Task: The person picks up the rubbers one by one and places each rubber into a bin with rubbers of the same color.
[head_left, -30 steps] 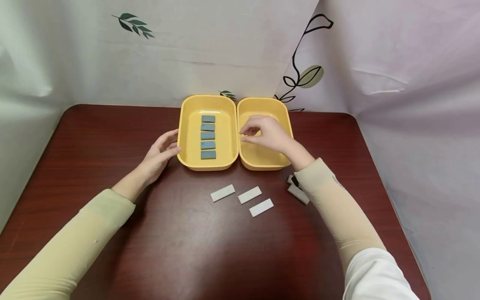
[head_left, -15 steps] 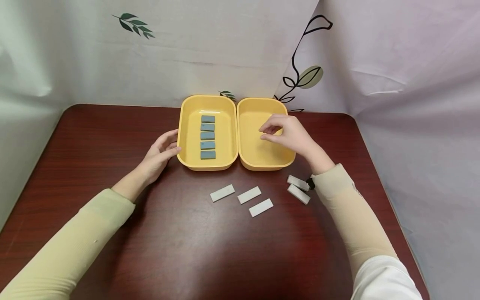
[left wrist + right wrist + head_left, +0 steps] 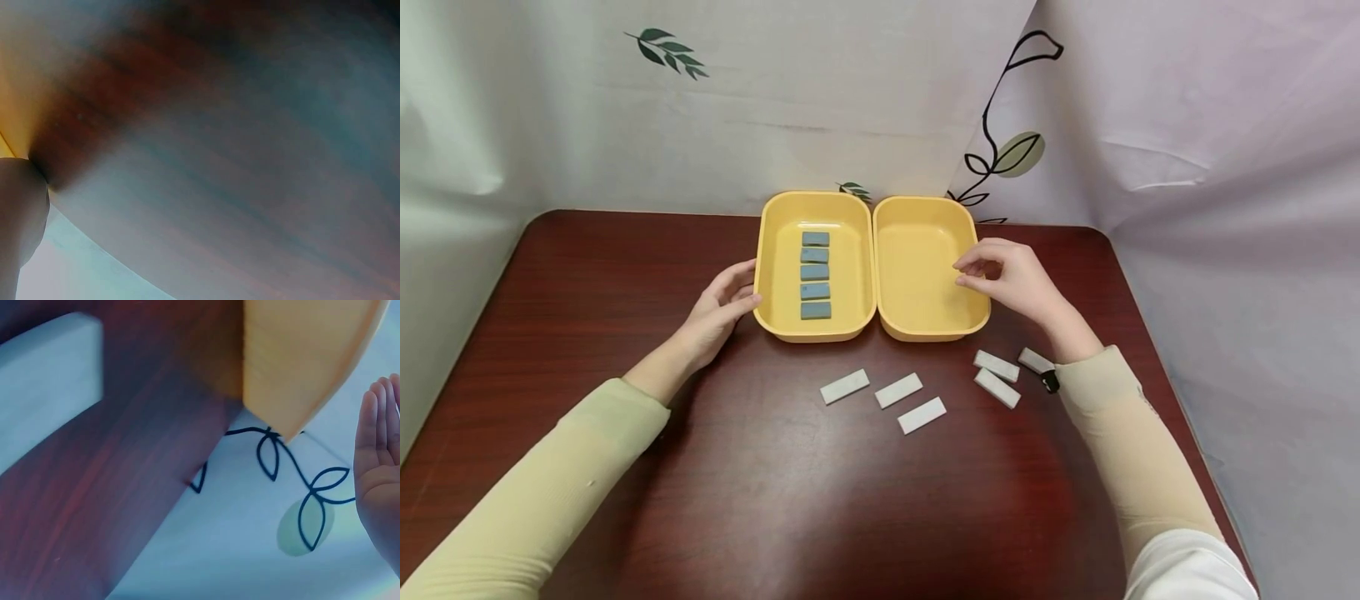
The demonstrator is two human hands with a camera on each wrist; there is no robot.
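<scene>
My left hand (image 3: 715, 312) holds the left wall of a yellow tray (image 3: 790, 332), its thumb over the rim and its fingers at the outer side. Inside that tray several blue-grey rectangular blocks (image 3: 815, 272) lie in one column. A second yellow tray (image 3: 925, 329) stands against it on the right, with nothing in it. Over the right rim of this second tray, my right hand (image 3: 1018, 275) hovers with fingers and thumb loosely bent and apart, holding nothing. In the left wrist view only part of a finger or thumb (image 3: 22, 206) shows, against the yellow tray wall.
Three white rectangular blocks (image 3: 898, 390) lie in front of the trays on the dark red table (image 3: 760, 500). Further right are two more white blocks (image 3: 997, 367), close together, and another block (image 3: 1036, 360) partly hidden by my right wrist. A patterned cloth (image 3: 737, 108) hangs behind.
My right hand has moved right, from above the second tray's left part to its right rim, uncovering white blocks beside the wrist. The left hand and the trays stay put.
</scene>
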